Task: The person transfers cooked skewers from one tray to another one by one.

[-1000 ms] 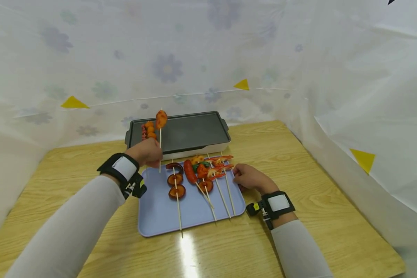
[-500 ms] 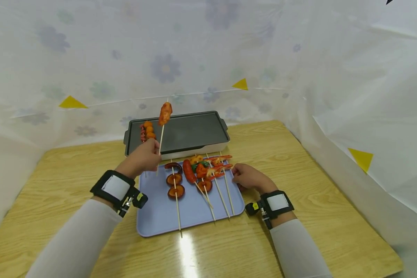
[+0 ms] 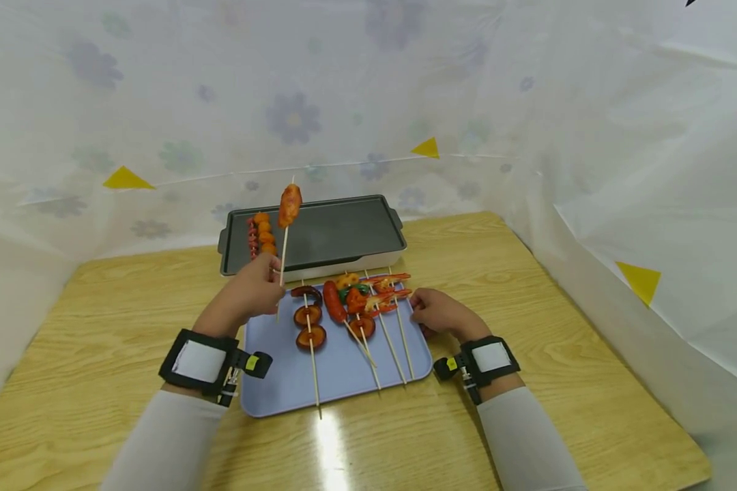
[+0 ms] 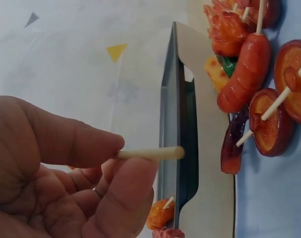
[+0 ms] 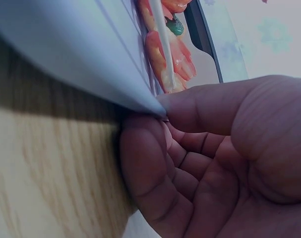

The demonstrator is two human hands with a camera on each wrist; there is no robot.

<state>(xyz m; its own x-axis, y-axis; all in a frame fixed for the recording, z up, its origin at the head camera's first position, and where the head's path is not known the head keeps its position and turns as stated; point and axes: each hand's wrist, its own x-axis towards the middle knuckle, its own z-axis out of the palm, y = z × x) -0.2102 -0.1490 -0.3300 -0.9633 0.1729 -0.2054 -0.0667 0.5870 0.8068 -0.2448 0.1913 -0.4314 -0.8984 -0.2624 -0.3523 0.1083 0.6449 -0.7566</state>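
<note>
My left hand [image 3: 254, 286] pinches the stick of a skewer [image 3: 290, 206] between thumb and finger. One orange-brown piece like a chicken wing sits at its top, raised in front of the griddle [image 3: 344, 235]. In the left wrist view the stick's blunt end [image 4: 172, 153] pokes out past the fingertips. My right hand [image 3: 442, 314] pinches the right rim of the lilac tray [image 3: 276, 389]; the right wrist view has the tray edge [image 5: 98, 87] between thumb and finger. On the tray lie skewers of mushroom slices [image 3: 310, 337], a sausage [image 3: 334, 303] and shrimp [image 3: 388, 300].
Two skewers, one of orange balls [image 3: 265, 235] and one of small reddish pieces [image 3: 253, 239], lie at the griddle's left end. The tray stands right in front of the griddle on a wooden table [image 3: 497, 273]. A flowered plastic sheet [image 3: 344, 82] hangs behind.
My left hand has drawn back slightly toward me and its wrist has turned. The skewer's food end has risen and shifted a little right. My right hand stays on the tray rim.
</note>
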